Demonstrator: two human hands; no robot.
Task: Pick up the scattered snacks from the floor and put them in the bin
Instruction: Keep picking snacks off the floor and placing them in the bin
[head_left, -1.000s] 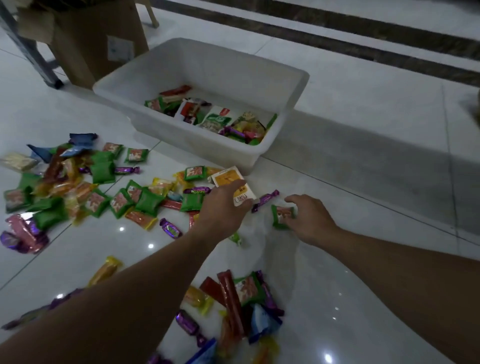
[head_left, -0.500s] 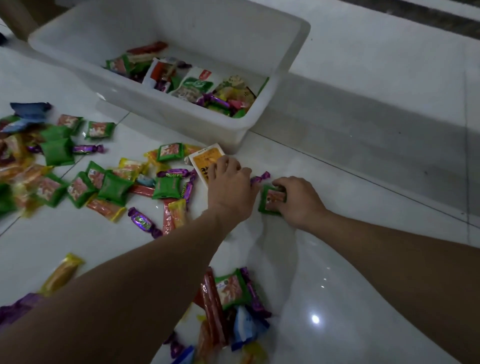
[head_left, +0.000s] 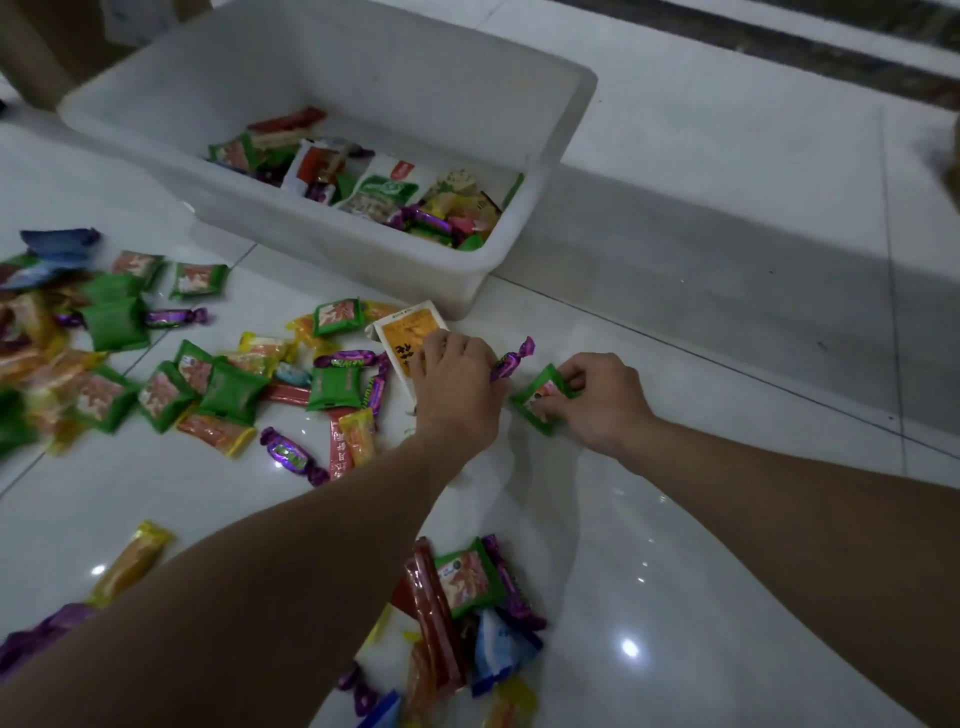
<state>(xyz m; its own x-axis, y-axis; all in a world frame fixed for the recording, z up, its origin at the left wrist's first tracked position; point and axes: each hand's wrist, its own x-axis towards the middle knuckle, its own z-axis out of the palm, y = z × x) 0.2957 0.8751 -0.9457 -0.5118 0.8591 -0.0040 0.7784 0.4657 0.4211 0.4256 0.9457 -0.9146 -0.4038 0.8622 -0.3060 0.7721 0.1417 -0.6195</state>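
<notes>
Right hand is pinching a green packet on the floor just in front of the bin, left hand is curling over an orange packet nearby. Slick wrappers could be slipping out mid-lift, knocking the purple candy away.

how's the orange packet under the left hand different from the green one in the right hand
The orange packet is bigger, white-edged and lies flat under the left hand; the green packet is smaller and pinched by the right hand. Both are snacks outside the bin.
</notes>
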